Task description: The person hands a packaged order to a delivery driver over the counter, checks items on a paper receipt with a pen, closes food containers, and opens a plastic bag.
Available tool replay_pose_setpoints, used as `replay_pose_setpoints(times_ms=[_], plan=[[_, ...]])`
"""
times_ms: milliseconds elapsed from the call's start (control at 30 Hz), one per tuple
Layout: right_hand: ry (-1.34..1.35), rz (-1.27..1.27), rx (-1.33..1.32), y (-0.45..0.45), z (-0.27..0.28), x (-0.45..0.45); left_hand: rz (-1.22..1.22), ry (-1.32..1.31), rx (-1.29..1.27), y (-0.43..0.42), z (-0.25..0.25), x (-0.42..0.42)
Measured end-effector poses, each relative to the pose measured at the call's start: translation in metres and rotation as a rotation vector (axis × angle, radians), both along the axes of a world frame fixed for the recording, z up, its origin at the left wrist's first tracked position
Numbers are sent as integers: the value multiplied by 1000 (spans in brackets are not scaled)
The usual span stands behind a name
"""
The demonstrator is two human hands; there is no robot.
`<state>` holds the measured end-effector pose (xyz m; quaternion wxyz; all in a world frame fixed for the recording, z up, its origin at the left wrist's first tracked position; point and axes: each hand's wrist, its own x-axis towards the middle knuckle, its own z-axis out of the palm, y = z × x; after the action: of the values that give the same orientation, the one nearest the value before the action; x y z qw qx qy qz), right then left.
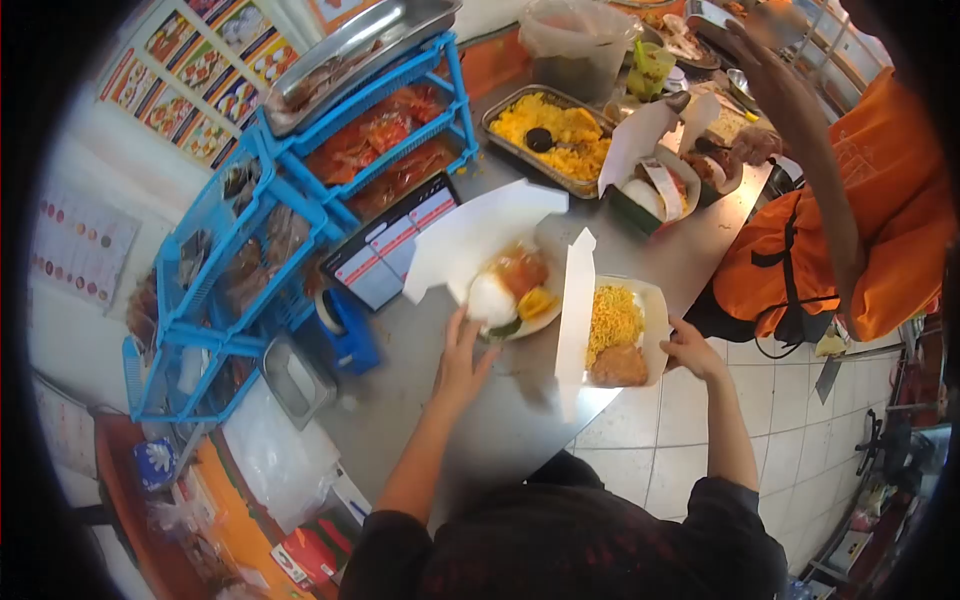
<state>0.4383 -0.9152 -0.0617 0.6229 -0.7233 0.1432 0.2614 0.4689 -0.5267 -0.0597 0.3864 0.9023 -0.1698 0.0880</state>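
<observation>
My right hand (692,350) grips the right wall of an open paper food box (655,322), its fingers partly hidden behind the wall. Inside are yellow noodles (614,318) and a browned piece of fried food (618,367). My left hand (462,362) has its fingers apart at the front edge of a second open box (440,245). That box contains a mound of white rice (492,300), saucy brown food (520,268) and a yellow piece (538,303). Both boxes sit side by side over the metal counter (400,390), lids raised.
A tablet (392,240) leans by blue racks (290,215) holding food packets. A blue tape dispenser (350,335) and a metal pan (297,380) stand left. Behind are a tray of yellow rice (548,125) and other boxes (650,190). A co-worker in an orange apron (800,230) stands right.
</observation>
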Motion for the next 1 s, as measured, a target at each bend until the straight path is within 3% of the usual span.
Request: replay_pose_setpoints(times_ms=[100,133,200,233,300,333,400,467,533,600,633,700,833,900,967,1000], plan=[[-4,-104,41,56,3,-47,-138,272,-357,6,39,-17],[18,-64,48,78,8,-60,-94,286,-356,15,53,-30],[52,-165,115,126,17,-82,-326,510,-587,42,74,-62],[89,-103,129,148,10,-90,-251,524,-590,61,80,-76],[70,-294,204,194,-6,-113,446,500,-413,109,86,-110],[90,-298,176,219,8,-116,501,513,-408,136,82,-135],[15,-310,227,246,-11,-125,564,663,307,187,67,-181],[-26,-307,244,274,-13,-135,592,656,270,200,47,-228],[-190,-517,78,303,-6,-158,588,653,229,191,37,-265],[-451,-114,-144,341,-6,-190,581,553,161,181,26,-292],[-546,155,-132,373,0,-200,559,435,101,183,17,-306],[-706,649,-291,421,13,-208,514,459,70,187,-4,-323],[-718,813,-620,466,-7,-219,467,327,-14,186,-26,-332],[-733,854,-663,457,-7,-209,447,217,-37,185,-32,-333],[-469,654,-383,446,11,-191,481,155,-155,184,-39,-337],[-487,453,-246,441,10,-190,399,133,-100,187,-37,-339]])
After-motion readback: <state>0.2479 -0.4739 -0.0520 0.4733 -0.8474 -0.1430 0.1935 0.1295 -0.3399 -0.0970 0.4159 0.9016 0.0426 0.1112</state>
